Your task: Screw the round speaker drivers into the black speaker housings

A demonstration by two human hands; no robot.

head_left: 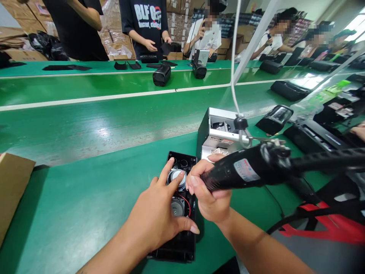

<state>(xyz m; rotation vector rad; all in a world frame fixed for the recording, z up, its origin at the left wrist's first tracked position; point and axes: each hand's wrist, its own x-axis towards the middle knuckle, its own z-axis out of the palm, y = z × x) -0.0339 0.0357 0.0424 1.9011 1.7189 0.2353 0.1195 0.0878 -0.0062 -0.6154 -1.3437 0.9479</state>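
The driver (245, 169) is grasped in the right grip (212, 194), its tip hidden from view. The left grip (155, 215) is spread, unclenched, over the casing (179, 247), a speaker (176, 178) being touched by one finger (a red wire (188, 203) is seen below). The casing is laid on the worktop (85, 205), just beside a box (224, 135).

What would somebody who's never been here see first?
Probably the big black tool in the person's right grip, right of centre. Just left of it, partly under the left grip, lies an open black case with a red wire inside. Behind them stretches a shiny green work surface.
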